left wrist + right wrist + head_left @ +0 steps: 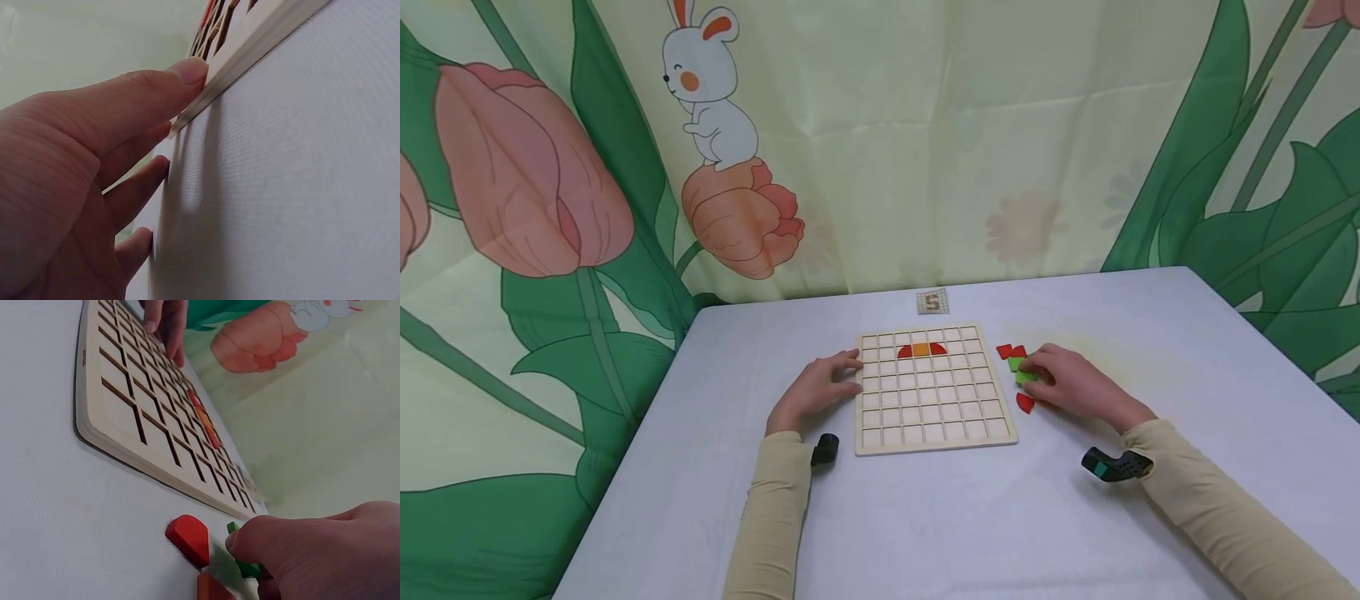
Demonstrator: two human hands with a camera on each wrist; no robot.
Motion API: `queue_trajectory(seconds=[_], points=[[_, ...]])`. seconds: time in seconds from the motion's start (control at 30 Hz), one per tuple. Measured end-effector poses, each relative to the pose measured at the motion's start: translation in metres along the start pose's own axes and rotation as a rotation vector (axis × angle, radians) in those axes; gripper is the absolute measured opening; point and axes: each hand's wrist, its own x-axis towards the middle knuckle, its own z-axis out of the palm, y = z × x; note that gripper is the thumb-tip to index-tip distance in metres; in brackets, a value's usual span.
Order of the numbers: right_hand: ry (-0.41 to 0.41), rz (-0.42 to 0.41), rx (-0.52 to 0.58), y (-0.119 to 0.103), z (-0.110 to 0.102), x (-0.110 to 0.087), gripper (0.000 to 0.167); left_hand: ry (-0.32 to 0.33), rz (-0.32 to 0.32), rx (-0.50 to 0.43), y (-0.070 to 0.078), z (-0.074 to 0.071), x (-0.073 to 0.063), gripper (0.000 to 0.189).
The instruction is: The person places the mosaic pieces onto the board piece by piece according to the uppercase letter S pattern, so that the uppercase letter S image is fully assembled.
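A wooden grid board (934,446) lies on the table. One orange square tile (921,350) sits in a cell near its far side, flanked by a red quarter-round piece (906,352) and another red piece (937,349). My left hand (812,390) rests at the board's left edge, fingers spread, thumb tip against the rim in the left wrist view. To the right of the board, my right hand (1071,383) pinches a green tile (249,569), partly hidden behind the thumb. A second green tile (1015,364) lies close by.
Loose red pieces lie round the right hand, one nearer me (1025,403) and another red piece (1004,352) farther off. An orange-brown piece (211,587) shows below the thumb. A small patterned card (933,302) lies behind the board. A printed curtain (880,167) hangs behind the table.
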Motion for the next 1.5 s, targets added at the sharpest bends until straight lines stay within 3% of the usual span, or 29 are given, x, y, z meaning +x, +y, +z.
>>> queue_trajectory(seconds=[0.23,0.6,0.73,0.9,1.3,1.5], points=[[0.018,0.004,0.072,-0.003,-0.002,0.003,0.031,-0.008,-0.003,0.011,0.002,-0.001,-0.002,0.042],[0.061,-0.07,0.152,-0.014,-0.003,0.011,0.024,0.0,-0.008,0.01,0.002,-0.002,-0.002,0.043],[0.049,-0.083,0.17,-0.022,-0.001,0.018,0.029,0.002,0.0,0.027,0.001,-0.001,-0.002,0.042],[0.004,-0.098,0.151,-0.037,0.004,0.03,0.037,0.012,0.011,0.049,-0.001,0.0,-0.001,0.041],[-0.082,-0.298,0.057,-0.083,0.032,0.069,0.03,-0.003,0.0,0.041,-0.002,-0.002,-0.002,0.042],[-0.085,-0.325,0.039,-0.098,0.045,0.086,0.027,-0.004,0.01,0.049,-0.003,-0.001,0.0,0.042]])
